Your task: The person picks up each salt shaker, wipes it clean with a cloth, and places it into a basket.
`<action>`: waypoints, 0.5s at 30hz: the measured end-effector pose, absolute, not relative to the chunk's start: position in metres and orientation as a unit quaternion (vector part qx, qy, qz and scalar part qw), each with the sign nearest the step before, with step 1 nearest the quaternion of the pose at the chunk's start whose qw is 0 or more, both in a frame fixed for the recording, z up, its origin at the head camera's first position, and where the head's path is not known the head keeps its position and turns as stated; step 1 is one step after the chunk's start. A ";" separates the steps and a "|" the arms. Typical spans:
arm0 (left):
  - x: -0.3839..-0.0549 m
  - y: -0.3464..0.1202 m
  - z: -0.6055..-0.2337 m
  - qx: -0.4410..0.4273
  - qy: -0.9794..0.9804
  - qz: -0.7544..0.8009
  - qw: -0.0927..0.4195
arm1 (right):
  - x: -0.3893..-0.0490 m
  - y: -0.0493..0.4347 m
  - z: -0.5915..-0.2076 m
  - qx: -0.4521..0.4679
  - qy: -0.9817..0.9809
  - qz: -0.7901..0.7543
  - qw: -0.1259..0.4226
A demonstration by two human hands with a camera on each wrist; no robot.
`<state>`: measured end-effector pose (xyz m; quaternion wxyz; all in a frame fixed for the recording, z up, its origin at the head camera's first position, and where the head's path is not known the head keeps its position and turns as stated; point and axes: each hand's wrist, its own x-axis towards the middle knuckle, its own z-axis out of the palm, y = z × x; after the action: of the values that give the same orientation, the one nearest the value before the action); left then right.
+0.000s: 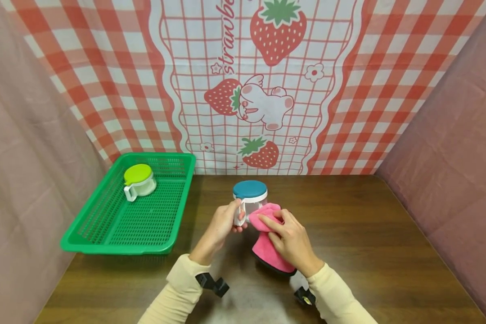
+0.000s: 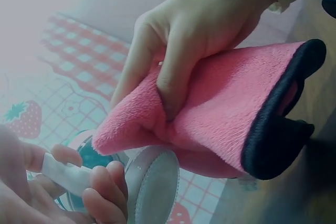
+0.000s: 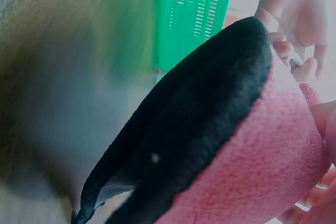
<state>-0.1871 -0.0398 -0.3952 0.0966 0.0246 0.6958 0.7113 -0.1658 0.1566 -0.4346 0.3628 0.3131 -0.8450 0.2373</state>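
A clear jar with a blue lid point(image 1: 249, 189) and a white handle is held up over the table. My left hand point(image 1: 225, 219) grips its handle point(image 2: 67, 174), with the fingers curled around it. In my right hand point(image 1: 290, 236) is a folded pink cloth point(image 1: 272, 252) with a black edge, pinched between thumb and fingers. The cloth's upper fold lies right at the jar's side and covers part of it in the head view. In the left wrist view the jar's round base point(image 2: 157, 187) shows beside the cloth.
On the left stands a green plastic basket point(image 1: 117, 238) with perforated walls. Inside it, near the back, sits a similar clear jar with a yellow-green lid point(image 1: 138, 173). A checked strawberry curtain point(image 1: 348, 90) hangs behind the wooden table point(image 1: 372, 252), with pink cloth at both sides.
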 end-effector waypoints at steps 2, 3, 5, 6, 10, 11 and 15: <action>-0.188 -0.041 -0.394 0.021 0.691 0.717 0.096 | -0.166 0.158 -0.436 0.311 -0.845 0.243 0.362; -0.188 -0.042 -0.394 0.019 0.688 0.719 0.095 | -0.167 0.158 -0.436 0.309 -0.845 0.247 0.360; -0.188 -0.042 -0.393 0.017 0.682 0.725 0.094 | -0.167 0.160 -0.437 0.304 -0.846 0.258 0.353; -0.189 -0.043 -0.393 0.018 0.679 0.728 0.093 | -0.167 0.160 -0.438 0.301 -0.846 0.269 0.348; -0.190 -0.043 -0.394 0.019 0.669 0.737 0.095 | -0.168 0.163 -0.439 0.277 -0.841 0.334 0.323; -0.190 -0.043 -0.394 0.020 0.668 0.738 0.095 | -0.168 0.163 -0.439 0.271 -0.837 0.354 0.317; -0.190 -0.042 -0.397 0.017 0.660 0.745 0.093 | -0.169 0.163 -0.435 0.248 -0.821 0.419 0.299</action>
<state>-0.1905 -0.0419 -0.3971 0.0933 0.0173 0.6599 0.7453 -0.1689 0.1629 -0.4355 0.2993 0.2482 -0.8207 0.4187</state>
